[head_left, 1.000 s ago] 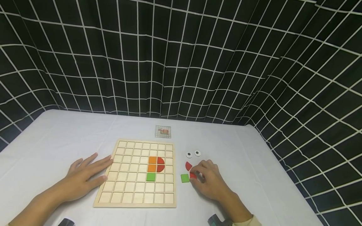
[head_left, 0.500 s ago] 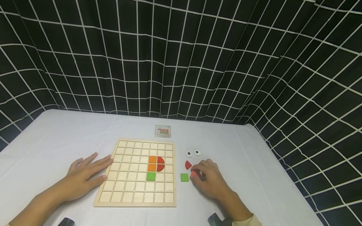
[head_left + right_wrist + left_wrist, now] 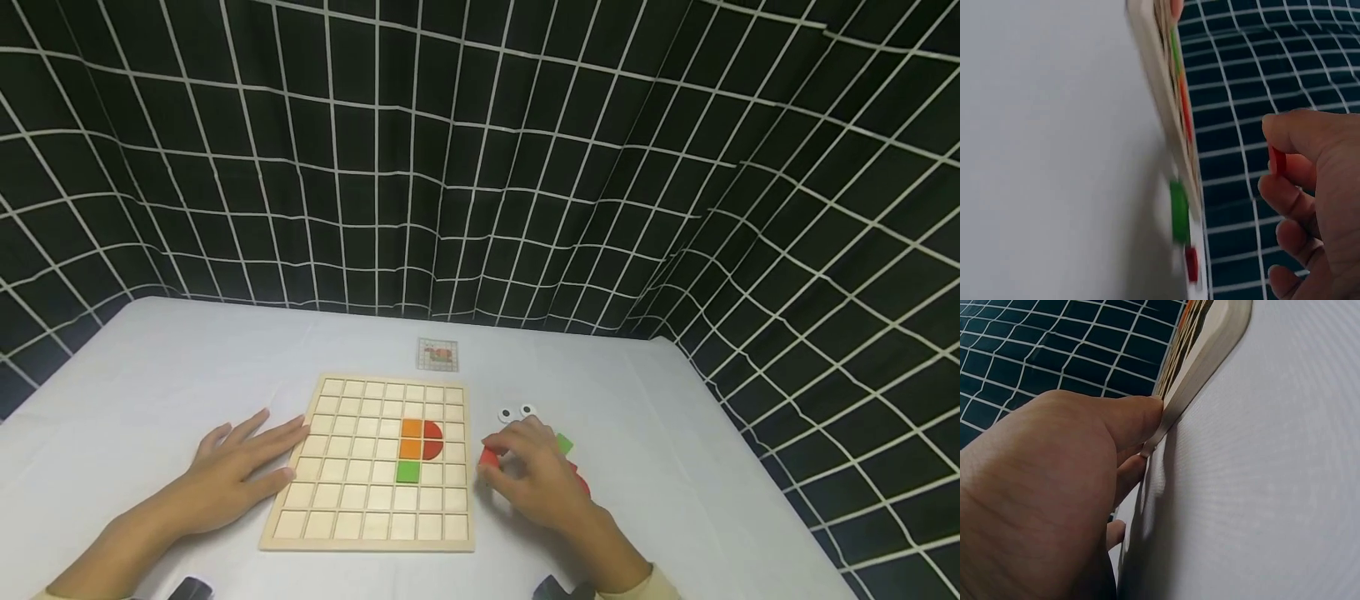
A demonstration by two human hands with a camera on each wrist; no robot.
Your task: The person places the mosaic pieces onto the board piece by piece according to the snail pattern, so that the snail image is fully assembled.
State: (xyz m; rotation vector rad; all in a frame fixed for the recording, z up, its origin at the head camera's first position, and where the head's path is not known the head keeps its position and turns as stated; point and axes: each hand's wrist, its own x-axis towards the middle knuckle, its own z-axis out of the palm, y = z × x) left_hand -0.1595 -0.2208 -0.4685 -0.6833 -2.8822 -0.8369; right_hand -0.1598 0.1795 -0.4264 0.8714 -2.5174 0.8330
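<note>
My right hand [image 3: 536,471] pinches a small red tile [image 3: 488,458] between thumb and fingers, just right of the wooden grid board [image 3: 360,546]. In the right wrist view the tile [image 3: 1277,161] shows edge-on, raised off the table. My left hand [image 3: 236,471] lies by the board's left edge, fingers spread, the fingertips and thumb touching it. On the board sit two orange squares [image 3: 411,437], two red quarter-round tiles [image 3: 432,440] forming a half disc, and one green square [image 3: 408,472].
Two round eye pieces [image 3: 517,412] lie beyond my right hand. A green tile [image 3: 564,443] and red tiles [image 3: 582,483] show past its far side, partly hidden. A small picture card [image 3: 437,355] lies behind the board. Black gridded cloth [image 3: 450,167] hangs behind the white table.
My right hand has lifted the red tile and moved left toward the board. Green and red tiles are uncovered on its right. My left hand stays at the board; the head view has shifted slightly.
</note>
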